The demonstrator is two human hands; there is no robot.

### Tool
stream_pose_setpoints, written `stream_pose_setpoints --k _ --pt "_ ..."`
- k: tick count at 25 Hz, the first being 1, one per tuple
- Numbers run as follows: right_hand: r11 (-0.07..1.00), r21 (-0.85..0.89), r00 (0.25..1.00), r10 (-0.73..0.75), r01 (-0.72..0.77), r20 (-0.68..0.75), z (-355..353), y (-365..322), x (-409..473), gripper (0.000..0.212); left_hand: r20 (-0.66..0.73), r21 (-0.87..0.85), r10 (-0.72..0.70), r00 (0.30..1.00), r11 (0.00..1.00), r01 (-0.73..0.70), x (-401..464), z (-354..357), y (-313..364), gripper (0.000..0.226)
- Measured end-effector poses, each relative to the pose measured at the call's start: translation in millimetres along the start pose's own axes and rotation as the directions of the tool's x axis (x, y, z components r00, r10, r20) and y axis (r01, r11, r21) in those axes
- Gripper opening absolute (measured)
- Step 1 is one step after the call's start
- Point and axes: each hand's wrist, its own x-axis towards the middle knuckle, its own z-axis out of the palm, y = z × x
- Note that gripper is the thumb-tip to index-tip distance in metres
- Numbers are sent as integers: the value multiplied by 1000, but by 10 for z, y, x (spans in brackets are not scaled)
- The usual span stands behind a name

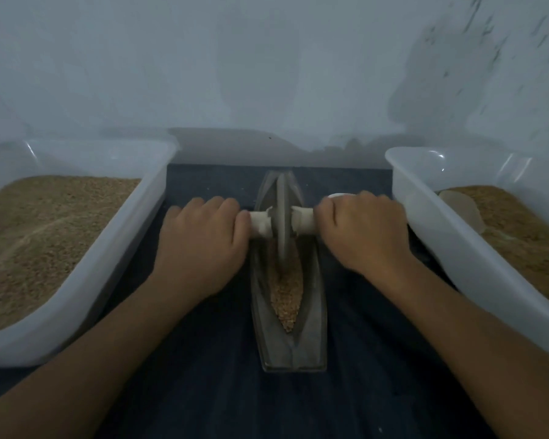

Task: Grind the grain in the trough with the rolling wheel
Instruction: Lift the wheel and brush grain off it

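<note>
Grain (286, 299), brown and coarse, lies in the grey boat-shaped trough (314, 312) on dark cloth (362, 391) between two white plastic tubs (133, 217). From my head view, my left hand (200, 245) and right hand (365, 236) each grip the pale axle handle (301, 221) of the upright grey wheel (282, 223).

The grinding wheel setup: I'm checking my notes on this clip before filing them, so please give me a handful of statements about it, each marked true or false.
1. Both hands grip the wheel's handle, left hand and right hand on opposite sides of the wheel. True.
2. The wheel lies flat on the cloth beside the trough. False: it stands on edge in the trough.
3. Grain lies in the near part of the trough. True.
4. The left tub is empty. False: the left tub holds grain.
5. The right tub holds grain and a pale scoop-like object. True.
</note>
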Motion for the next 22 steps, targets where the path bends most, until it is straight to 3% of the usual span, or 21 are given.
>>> stream_pose_setpoints --k 2,4,6,8,10,12,14,17,19,22 --pt "1000 -18 991 15 -13 131 85 47 340 43 69 158 48 996 986 -59 307 86 -8 22" --pt "992 44 973 110 -121 204 95 28 561 51 145 165 50 988 983 -74 494 120 -62 17" --pt "980 151 978 105 -132 178 88 27 552 53 132 142 11 991 989 -30 485 168 -76 17" --pt "984 177 1000 8 -11 17 4 84 384 45 78 91 -54 995 995 47 346 192 -53 27" --pt "990 112 967 -54 84 -250 -161 165 169 25 46 11 -154 987 988 154 240 195 -41 41" --pt "988 86 940 -92 127 -328 -304 240 -62 9 42 -1 -194 980 981 194 232 207 -13 56" --pt "985 33 976 -164 171 -140 -313 320 -318 3 56 -102 -309 949 944 313 268 240 17 67" --pt "956 -200 959 -168 215 228 -171 463 -547 52 176 -411 -544 820 716 563 305 245 51 75" --pt "935 -251 938 -170 250 303 -87 514 -540 70 210 -465 -593 777 638 613 303 251 31 79" --pt "917 -252 919 -219 308 328 -12 508 -443 55 207 -516 -630 748 579 631 280 229 -19 81"
